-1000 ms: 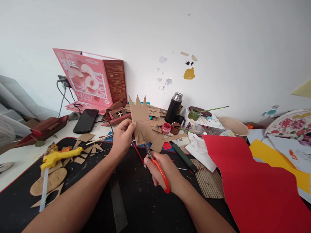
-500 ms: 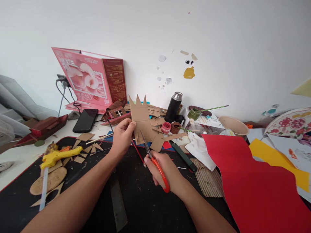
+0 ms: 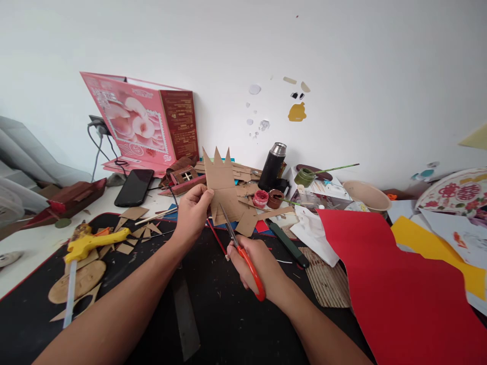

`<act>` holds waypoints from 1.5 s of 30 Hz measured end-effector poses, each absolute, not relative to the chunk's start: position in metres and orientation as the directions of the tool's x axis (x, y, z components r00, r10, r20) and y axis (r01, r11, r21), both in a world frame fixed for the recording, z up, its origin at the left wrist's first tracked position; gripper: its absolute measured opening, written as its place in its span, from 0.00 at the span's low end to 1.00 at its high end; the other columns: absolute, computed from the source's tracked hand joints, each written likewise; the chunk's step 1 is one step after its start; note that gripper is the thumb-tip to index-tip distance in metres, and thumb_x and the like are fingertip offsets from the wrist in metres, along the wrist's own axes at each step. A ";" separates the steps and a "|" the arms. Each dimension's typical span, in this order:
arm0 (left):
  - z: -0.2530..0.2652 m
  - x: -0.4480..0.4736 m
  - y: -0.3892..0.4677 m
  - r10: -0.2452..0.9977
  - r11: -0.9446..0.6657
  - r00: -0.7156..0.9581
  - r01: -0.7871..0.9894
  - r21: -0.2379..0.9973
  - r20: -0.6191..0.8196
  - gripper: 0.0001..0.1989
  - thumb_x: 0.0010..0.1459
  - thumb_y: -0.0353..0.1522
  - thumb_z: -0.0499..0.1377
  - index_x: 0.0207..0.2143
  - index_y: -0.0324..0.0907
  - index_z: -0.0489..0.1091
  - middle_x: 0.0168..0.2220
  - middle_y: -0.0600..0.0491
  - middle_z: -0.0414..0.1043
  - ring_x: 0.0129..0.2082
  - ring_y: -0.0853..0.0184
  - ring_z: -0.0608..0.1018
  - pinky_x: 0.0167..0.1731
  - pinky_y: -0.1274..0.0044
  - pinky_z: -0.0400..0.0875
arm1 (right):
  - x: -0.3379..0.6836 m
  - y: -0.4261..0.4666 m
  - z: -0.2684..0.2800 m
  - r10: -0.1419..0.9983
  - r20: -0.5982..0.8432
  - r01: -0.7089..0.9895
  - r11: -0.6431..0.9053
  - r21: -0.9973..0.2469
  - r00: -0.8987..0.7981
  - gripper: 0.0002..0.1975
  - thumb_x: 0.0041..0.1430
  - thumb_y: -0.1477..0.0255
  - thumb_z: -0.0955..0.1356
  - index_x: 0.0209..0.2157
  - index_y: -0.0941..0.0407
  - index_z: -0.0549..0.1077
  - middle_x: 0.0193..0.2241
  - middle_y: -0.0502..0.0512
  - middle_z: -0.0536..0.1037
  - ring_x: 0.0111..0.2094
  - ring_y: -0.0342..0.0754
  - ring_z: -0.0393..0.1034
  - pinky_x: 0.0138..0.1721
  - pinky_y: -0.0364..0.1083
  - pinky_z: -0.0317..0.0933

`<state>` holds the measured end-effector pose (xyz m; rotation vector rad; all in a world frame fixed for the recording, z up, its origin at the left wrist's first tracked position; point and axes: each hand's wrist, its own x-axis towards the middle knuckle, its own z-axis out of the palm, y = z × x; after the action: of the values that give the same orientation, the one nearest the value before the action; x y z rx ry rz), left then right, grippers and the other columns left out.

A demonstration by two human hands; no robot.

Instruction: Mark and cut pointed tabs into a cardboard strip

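Note:
A piece of cardboard (image 3: 221,178) with three pointed spikes along its top stands upright above the mat, pinched at its left edge by the thumb and fingers of my left hand (image 3: 195,209). My right hand (image 3: 255,264) is closed round the orange handles of a pair of scissors (image 3: 251,268). Their blades point up and left, over the lower part of the cardboard. Whether the blades straddle its bottom edge or only lie in front of it, I cannot tell. Some fingers of my right hand are hidden behind the handles.
A yellow glue gun (image 3: 89,243) and cardboard scraps lie on the left of the black mat (image 3: 224,324). A metal ruler (image 3: 185,319) lies between my forearms. On the right are a green cutter (image 3: 288,244) and red paper (image 3: 391,274). Behind stand paint jars (image 3: 261,198) and a black flask (image 3: 272,166).
Hardly anything differs. Both hands, the cardboard and the scissors keep their places, while the whole view has shifted very slightly.

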<state>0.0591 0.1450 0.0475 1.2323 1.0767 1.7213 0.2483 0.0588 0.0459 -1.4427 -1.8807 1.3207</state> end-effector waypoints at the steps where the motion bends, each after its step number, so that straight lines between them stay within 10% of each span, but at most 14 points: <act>1: 0.047 0.059 0.145 0.908 -0.366 -0.254 -0.098 0.926 0.332 0.18 0.59 0.41 0.67 0.23 0.45 0.64 0.17 0.61 0.57 0.16 0.73 0.58 0.16 0.81 0.52 | 0.248 0.059 0.046 0.905 -0.209 0.501 0.004 -0.865 -0.369 0.11 0.78 0.62 0.68 0.40 0.53 0.75 0.15 0.43 0.67 0.14 0.44 0.67 0.21 0.41 0.58; 18: 0.049 0.058 0.145 0.905 -0.378 -0.251 -0.101 0.920 0.344 0.19 0.58 0.41 0.68 0.22 0.46 0.63 0.17 0.62 0.56 0.15 0.73 0.59 0.15 0.80 0.52 | 0.251 0.061 0.050 0.882 -0.201 0.459 0.019 -0.888 -0.427 0.12 0.76 0.60 0.69 0.40 0.53 0.73 0.16 0.41 0.69 0.14 0.44 0.69 0.19 0.39 0.60; 35: 0.048 0.056 0.146 0.905 -0.379 -0.245 -0.093 0.921 0.348 0.19 0.57 0.41 0.68 0.22 0.45 0.64 0.17 0.62 0.57 0.16 0.74 0.59 0.15 0.82 0.54 | 0.268 0.063 0.067 0.795 -0.188 0.361 0.042 -0.932 -0.577 0.34 0.58 0.48 0.82 0.55 0.54 0.75 0.38 0.55 0.86 0.38 0.54 0.82 0.39 0.45 0.69; 45: 0.046 0.055 0.148 0.927 -0.338 -0.218 -0.134 0.932 0.305 0.18 0.56 0.41 0.68 0.22 0.45 0.63 0.17 0.62 0.57 0.16 0.74 0.59 0.15 0.82 0.54 | 0.256 0.062 0.054 0.866 -0.216 0.399 -0.021 -0.917 -0.451 0.24 0.68 0.46 0.75 0.44 0.54 0.77 0.24 0.46 0.76 0.18 0.43 0.70 0.22 0.41 0.62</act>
<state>0.0555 0.1481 0.0463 1.2140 1.0450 1.6747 0.2558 0.0616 0.0542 -1.3172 -1.8386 1.4739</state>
